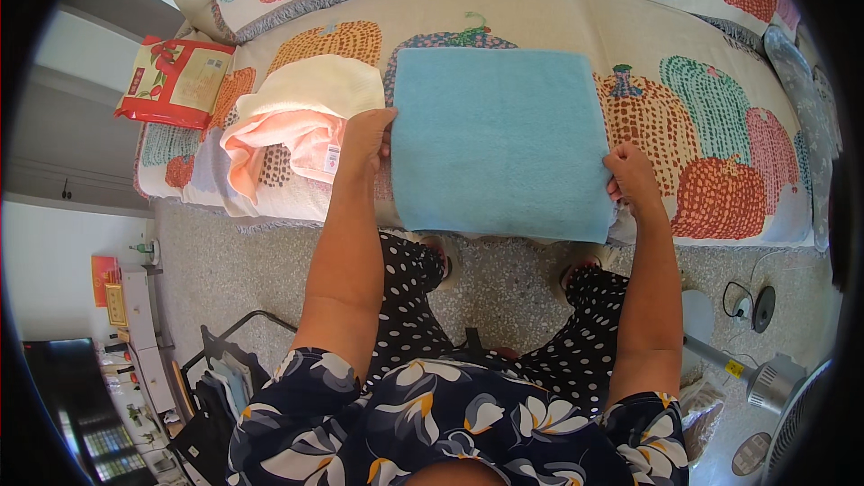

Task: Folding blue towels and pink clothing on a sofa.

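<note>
A light blue towel (499,144) lies spread flat as a near square on the sofa seat in front of me. My left hand (367,137) is closed at its left edge, the curled fingers partly hidden behind the hand. On the opposite side my right hand (633,177) pinches the towel's right edge a little lower down. Just left of my left hand, a pink towel (306,139) with a small white label lies crumpled beside a cream towel (315,85).
The sofa cover (531,13) has a colourful pumpkin pattern and a fringed front edge. A red and beige package (175,81) rests at the sofa's left end. On the floor, a fan (778,384) stands at lower right and a rack with clothes (225,378) at lower left.
</note>
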`<state>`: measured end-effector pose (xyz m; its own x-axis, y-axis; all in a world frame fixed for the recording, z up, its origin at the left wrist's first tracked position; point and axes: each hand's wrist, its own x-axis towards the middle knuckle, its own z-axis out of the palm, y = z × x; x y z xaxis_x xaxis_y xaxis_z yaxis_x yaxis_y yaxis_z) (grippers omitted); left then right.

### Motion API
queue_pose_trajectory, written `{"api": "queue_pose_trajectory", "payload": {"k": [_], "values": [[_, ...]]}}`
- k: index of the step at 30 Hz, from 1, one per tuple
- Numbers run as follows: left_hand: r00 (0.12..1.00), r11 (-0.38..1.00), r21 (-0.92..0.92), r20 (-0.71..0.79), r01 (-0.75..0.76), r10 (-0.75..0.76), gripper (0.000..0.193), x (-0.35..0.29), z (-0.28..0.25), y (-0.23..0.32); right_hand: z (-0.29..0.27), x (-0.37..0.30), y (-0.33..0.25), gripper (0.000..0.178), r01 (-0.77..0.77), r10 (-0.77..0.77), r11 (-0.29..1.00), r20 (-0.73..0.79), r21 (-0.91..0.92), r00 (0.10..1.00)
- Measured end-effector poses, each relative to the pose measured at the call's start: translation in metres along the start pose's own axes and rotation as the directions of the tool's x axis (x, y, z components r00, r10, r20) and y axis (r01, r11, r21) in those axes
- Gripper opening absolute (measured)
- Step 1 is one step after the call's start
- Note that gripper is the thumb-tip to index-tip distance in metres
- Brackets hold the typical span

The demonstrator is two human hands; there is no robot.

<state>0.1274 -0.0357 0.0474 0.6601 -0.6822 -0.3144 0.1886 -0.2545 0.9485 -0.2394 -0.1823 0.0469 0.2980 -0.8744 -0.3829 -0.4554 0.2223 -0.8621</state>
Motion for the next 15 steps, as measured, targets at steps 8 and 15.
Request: {"api": "queue_pose_trajectory", "payload": {"k": [8,15], "values": [[0.997,0.998,0.035,-0.048,-0.056,0.058,0.015,0.003,0.005,-0.004,0.003,0.002,0.003,0.013,0.033,-0.032,0.999,-0.047,0.025,0.998],[0.986,0.964,0.25,-0.109,-0.094,0.124,0.023,-0.004,0.007,0.0,0.007,0.007,0.008,0.014,0.044,-0.052,0.996,-0.109,-0.075,0.993]]}}
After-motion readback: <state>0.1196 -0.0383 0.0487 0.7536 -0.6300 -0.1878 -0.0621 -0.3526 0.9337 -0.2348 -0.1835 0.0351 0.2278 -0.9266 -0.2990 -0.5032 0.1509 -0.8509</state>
